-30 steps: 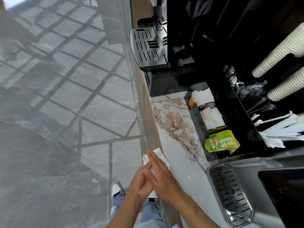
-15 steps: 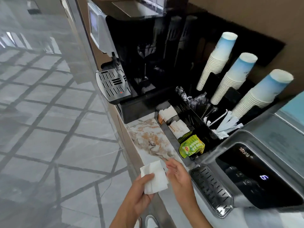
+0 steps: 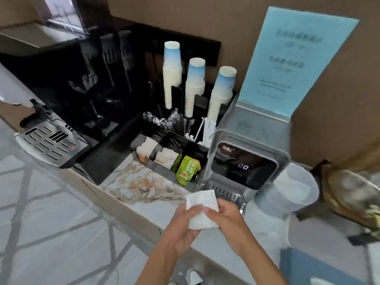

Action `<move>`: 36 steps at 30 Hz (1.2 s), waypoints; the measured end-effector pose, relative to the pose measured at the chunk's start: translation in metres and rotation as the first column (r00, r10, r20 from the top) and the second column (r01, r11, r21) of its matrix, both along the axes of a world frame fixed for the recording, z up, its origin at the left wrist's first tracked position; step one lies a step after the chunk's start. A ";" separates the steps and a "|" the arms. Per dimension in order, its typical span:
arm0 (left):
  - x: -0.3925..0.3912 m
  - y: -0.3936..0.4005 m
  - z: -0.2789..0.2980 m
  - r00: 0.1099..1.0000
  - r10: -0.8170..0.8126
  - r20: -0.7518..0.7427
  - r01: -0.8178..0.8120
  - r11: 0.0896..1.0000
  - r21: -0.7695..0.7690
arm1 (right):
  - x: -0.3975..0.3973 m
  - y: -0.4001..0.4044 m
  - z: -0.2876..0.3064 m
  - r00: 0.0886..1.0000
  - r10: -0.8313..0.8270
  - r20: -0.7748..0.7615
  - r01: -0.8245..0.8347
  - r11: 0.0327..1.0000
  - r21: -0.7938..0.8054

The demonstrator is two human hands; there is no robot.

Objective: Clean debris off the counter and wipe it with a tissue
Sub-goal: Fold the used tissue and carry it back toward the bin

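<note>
A folded white tissue [image 3: 202, 210] is held between both hands just above the front edge of the marble counter [image 3: 141, 182]. My left hand [image 3: 181, 229] grips its lower left side from below. My right hand [image 3: 228, 221] pinches its right edge with thumb and fingers. The counter top is white with brown and orange veins; I cannot make out any debris on it.
A black coffee machine [image 3: 67, 95] with a metal drip tray stands at left. A black organiser [image 3: 164, 153] holds sachets and green tea bags [image 3: 188, 169], with stacked paper cups [image 3: 172, 75] behind. A grey water dispenser [image 3: 244, 161] and a plastic jug [image 3: 287, 190] stand at right.
The view has swung up and to the right from the floor toward the counter. My right hand has come onto the tissue, which both hands now hold in front of the dispenser's drip tray.
</note>
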State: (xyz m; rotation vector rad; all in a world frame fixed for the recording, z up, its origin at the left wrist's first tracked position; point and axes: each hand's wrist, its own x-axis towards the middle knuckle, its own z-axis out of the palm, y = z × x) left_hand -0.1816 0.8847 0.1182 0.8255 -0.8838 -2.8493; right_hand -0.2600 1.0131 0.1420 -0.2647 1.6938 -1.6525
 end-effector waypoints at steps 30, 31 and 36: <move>-0.132 0.194 0.040 0.915 -0.376 0.149 0.403 0.815 -0.417 | -0.096 0.236 0.016 0.915 -0.403 0.016 0.404 0.914 -0.047; -0.133 0.194 0.041 0.912 -0.385 0.140 0.408 0.825 -0.391 | -0.097 0.237 0.015 0.908 -0.418 0.033 0.419 0.906 -0.060; -0.140 0.189 0.044 0.920 -0.380 0.092 0.391 0.890 -0.234 | -0.097 0.231 0.015 0.889 -0.443 0.114 0.455 0.883 -0.114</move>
